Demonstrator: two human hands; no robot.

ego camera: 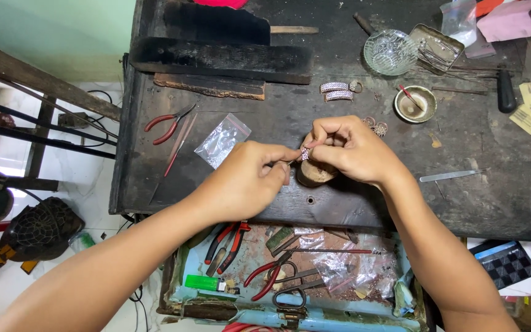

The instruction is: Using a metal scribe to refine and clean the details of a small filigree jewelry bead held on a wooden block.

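1. Nearest, an open drawer (pixel 314 320) holds red-handled pliers (pixel 227 243), scissors (pixel 290 295) and a green lighter (pixel 201 282).
2. Above it on the dark worktop (pixel 462 203), the left hand (pixel 244 181) is curled, fingertips pinched on a thin tool too small to make out.
3. The right hand (pixel 351 150) pinches a small jewelled ring (pixel 305 154) over a round wooden block (pixel 314 174).
4. Left lie red pliers (pixel 168 125) and a clear bag (pixel 222 140).
5. Farther right sit a small bowl (pixel 415 103) and a glass dish (pixel 390 52).

Small sparkling stone-set ring (pixel 305 154), silvery, pinched between fingertips of both hands, held just above round wooden peg block (pixel 314 173) at front edge of dark workbench (pixel 462 197).
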